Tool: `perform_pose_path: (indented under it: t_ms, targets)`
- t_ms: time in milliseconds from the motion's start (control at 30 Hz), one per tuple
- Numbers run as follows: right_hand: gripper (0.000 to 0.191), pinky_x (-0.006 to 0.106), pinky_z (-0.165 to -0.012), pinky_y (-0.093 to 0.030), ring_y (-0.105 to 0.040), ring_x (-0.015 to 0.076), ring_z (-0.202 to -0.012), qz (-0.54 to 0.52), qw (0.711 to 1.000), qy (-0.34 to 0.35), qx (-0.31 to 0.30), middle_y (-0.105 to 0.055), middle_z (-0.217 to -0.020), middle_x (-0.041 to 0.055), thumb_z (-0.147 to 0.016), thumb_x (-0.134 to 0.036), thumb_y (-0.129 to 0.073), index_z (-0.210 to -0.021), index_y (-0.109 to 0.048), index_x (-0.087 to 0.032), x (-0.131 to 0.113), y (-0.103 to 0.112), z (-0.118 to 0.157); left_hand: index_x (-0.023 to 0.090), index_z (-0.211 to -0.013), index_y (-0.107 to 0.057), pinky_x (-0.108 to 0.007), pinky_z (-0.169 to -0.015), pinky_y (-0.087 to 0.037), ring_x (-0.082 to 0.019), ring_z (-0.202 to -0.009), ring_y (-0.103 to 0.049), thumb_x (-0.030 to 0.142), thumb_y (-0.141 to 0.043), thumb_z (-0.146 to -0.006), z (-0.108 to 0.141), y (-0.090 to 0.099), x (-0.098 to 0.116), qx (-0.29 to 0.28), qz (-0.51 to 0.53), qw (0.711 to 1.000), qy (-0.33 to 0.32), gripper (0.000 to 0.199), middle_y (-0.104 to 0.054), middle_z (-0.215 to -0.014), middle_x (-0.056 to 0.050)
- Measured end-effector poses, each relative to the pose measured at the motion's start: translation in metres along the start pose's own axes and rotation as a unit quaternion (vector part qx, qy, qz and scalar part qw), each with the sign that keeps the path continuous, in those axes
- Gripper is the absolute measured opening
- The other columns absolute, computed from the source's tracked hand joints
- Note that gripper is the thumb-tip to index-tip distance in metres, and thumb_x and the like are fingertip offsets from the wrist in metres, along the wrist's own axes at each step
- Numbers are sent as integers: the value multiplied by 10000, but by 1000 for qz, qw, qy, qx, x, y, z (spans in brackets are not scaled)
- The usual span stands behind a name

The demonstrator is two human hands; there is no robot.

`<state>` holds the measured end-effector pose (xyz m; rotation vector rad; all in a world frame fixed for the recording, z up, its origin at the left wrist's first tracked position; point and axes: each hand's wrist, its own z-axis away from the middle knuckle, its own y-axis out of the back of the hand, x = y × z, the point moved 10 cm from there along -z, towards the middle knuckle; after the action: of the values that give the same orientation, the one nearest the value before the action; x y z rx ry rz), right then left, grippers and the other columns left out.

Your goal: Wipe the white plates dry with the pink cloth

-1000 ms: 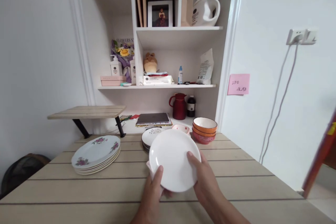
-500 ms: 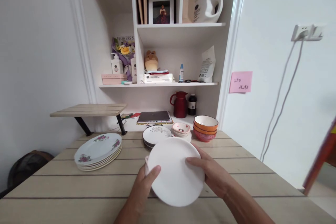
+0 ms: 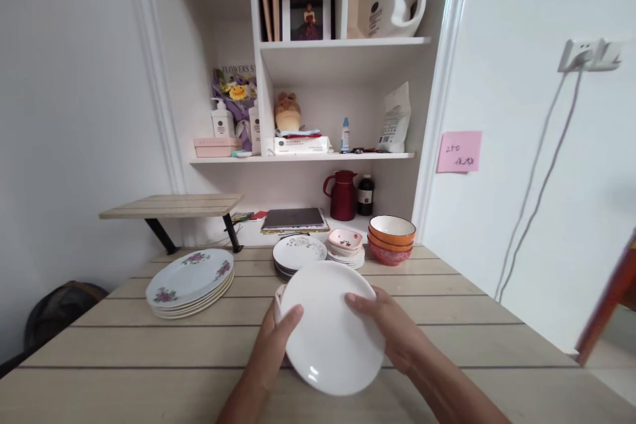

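Note:
A round white plate (image 3: 332, 338) is held tilted above the near part of the table, its glossy face turned toward me. My left hand (image 3: 275, 338) grips its left rim, thumb on the face and fingers hidden behind. A strip of pale pinkish material, perhaps a cloth (image 3: 279, 301), shows between that hand and the rim. At the upper right rim my right hand (image 3: 387, 324) is closed on the plate too, thumb on the face, other fingers mostly behind it. Just past the plate stands a stack of dark-edged plates with a floral top (image 3: 299, 253).
Flower-patterned oval plates (image 3: 191, 278) are stacked at the left, beneath a small raised shelf (image 3: 171, 205). Small pink dishes (image 3: 345, 240) and orange and red bowls (image 3: 391, 238) stand at the back right. Behind them are a laptop (image 3: 293, 218), a red jug (image 3: 342, 195) and a dark bottle (image 3: 366, 195).
My right hand has shifted slightly left and up along the rim. The plate has tilted a little, and a bright reflection now shows near its bottom. The camera view has shifted slightly.

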<state>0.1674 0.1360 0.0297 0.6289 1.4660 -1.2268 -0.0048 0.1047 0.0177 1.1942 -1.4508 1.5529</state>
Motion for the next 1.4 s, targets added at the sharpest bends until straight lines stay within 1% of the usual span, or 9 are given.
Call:
perform_pose_path:
  t_ms: [167,333,500,633,800,1000,1100,1233,1400]
  targets:
    - [467,408,-659,-557,-694,312,-747,-49,994,21,90,-733,-892,161,-687,-358,-737,-1054,-609,-101,-2,16,-1,188,-1265,-527,-367,-981,-436,-289,-1151,-571,459,-690,-717,-2,9,2,70,-65,993,-75,633,-637,-1244,-113]
    - [491,388,-662,-561,-696,313,-777,-82,985,72,130,-737,-902,146,-679,-366,-751,-1077,-611,-115,-15,30,0,128,-1363,-414,-360,-618,-516,-257,-698,-654,563,-652,-707,-4,-6,-23,20,-153,987,-39,822,-716,-940,-139]
    - [548,387,-643,-561,-695,310,-766,-86,981,96,143,-736,-911,141,-679,-403,-751,-1123,-605,-118,-17,30,1,205,-1268,-546,-401,-1037,-394,-284,-1192,-543,592,-687,-666,0,-29,-25,-61,86,994,0,730,-655,-1217,-116]
    - [570,367,-621,-556,-692,302,-760,-80,979,106,155,-733,-917,147,-684,-405,-749,-1148,-594,-111,-19,31,3,229,-1152,-634,-368,-1025,-420,-234,-1182,-558,697,-457,-770,7,-49,-24,-114,230,963,83,630,-680,-1182,-75]
    - [547,353,-619,-555,-688,294,-772,-62,977,130,156,-731,-923,129,-705,-431,-728,-1138,-599,-122,-31,28,10,227,-1125,-660,-350,-998,-440,-208,-1167,-566,490,-514,-857,-1,-36,-19,-103,311,942,76,402,-685,-1172,-69]
    - [585,348,-599,-549,-686,301,-782,-50,972,146,176,-727,-950,129,-689,-458,-732,-1154,-600,-128,-39,32,14,258,-1145,-625,-335,-885,-496,-178,-1015,-628,236,-605,-835,-5,-20,-16,-92,256,962,16,311,-669,-1174,-40]
    - [590,359,-607,-550,-686,306,-773,-39,977,144,155,-729,-936,137,-694,-464,-724,-1154,-605,-115,-33,26,11,281,-1169,-589,-273,-797,-507,-130,-874,-644,266,-628,-828,-3,-17,-22,-67,227,971,25,343,-691,-1088,-14]
    - [586,367,-608,-550,-686,306,-765,-34,986,130,102,-729,-932,141,-711,-469,-711,-1164,-604,-114,-25,9,10,278,-1283,-502,-269,-881,-480,-162,-1020,-629,306,-665,-799,0,-21,-30,-71,155,985,39,511,-666,-1196,-46]
    - [576,344,-589,-545,-687,299,-760,-59,987,100,109,-732,-925,141,-667,-443,-746,-1127,-624,-119,-20,7,12,216,-1208,-586,-288,-864,-496,-226,-1043,-639,362,-720,-733,5,-17,-28,-46,91,994,37,515,-694,-1160,-80]
